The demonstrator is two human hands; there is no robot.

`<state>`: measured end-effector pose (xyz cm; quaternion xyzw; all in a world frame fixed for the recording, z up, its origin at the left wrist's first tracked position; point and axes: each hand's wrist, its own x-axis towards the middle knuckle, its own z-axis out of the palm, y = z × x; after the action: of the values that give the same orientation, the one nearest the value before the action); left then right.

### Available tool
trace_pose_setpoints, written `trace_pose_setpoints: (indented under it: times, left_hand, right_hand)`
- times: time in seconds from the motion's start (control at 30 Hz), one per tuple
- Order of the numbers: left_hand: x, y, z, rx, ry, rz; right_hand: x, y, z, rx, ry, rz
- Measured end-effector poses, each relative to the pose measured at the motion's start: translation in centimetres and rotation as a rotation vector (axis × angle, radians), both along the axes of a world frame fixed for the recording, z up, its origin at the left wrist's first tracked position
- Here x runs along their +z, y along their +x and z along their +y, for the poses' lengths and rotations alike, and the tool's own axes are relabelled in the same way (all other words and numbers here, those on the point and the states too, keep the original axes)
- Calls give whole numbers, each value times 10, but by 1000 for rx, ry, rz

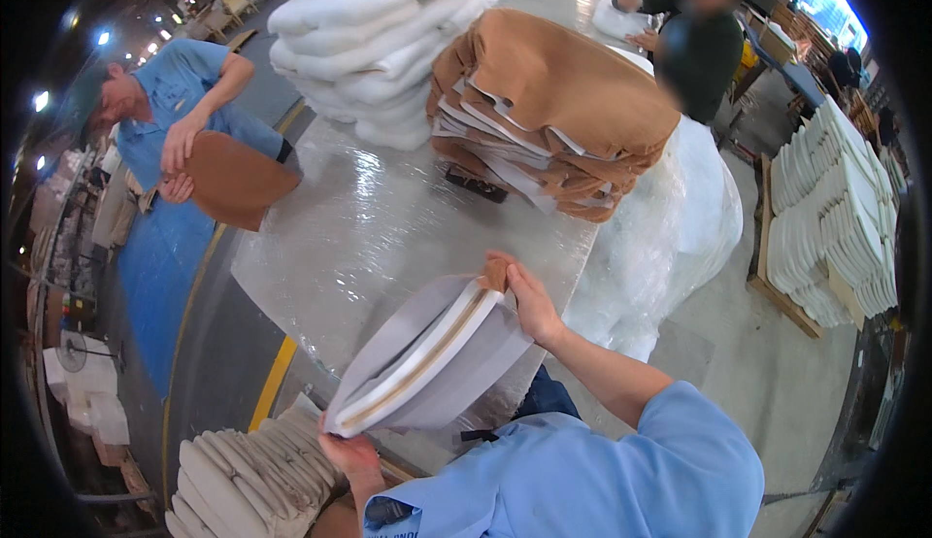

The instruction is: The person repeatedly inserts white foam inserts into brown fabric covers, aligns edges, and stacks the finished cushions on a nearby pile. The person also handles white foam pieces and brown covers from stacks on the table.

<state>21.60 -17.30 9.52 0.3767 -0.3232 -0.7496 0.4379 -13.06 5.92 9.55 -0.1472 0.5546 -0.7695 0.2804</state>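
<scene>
The left hand and right hand clasp opposite ends of one curved grey fabric cover with white, tan-striped edging, at seven o'clock. Opening it out seems in hand; the next move calls for even tension. Beyond: one brown fabric pile, one o'clock; one puffy white padding stack, eleven.

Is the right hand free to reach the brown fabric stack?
Probably not yet: the right hand holds the grey-and-white cushion, though nothing visible blocks the brown fabric stack.

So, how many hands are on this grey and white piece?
2 on the grey and white piece: left hand at its lower end, right hand at its upper end.
</scene>
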Motion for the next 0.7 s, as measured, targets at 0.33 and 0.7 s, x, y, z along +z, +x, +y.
trace_pose_setpoints:
  times: [0.33,0.7]
  left_hand:
    - [-1,9,79,-594,-402,-307]
    - [28,-29,107,-1079,-282,-408]
  right_hand:
    - [5,-71,-33,-230,-28,-39]
    - [8,-107,-59,-126,133,253]
